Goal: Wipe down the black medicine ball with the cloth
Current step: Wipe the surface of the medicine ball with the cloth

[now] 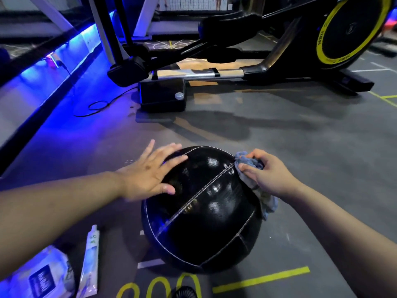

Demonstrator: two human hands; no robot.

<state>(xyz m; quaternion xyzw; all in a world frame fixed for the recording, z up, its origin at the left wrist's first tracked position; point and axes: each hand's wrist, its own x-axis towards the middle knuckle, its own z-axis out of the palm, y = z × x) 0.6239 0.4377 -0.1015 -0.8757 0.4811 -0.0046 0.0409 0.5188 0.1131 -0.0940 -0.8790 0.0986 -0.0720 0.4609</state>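
Black medicine ball (202,211) sitting on the grey floor (300,136), partly over yellow painted markings (262,278). Glossy panels and pale stitched seams are catching the light.

Left hand (148,175) lying flat on the ball's upper left side, fingers straight and spread, holding nothing. It is showing slightly blurred.

Right hand (268,173) gripping a bunched blue-grey cloth (250,163), fingers curled round it, and pressing it against the ball's upper right side by a seam. A loose tail of the cloth is hanging down below the wrist along the ball's right flank.

Just left of the ball, a white tube (90,261) is lying on the floor, with a pale packet (43,274) beside it further left.

Well beyond the ball, a black elliptical trainer (279,67) with a yellow-ringed flywheel is standing on the floor. A black cable (94,106) is looping toward the floor's left edge, where blue light is glowing along the wall base.
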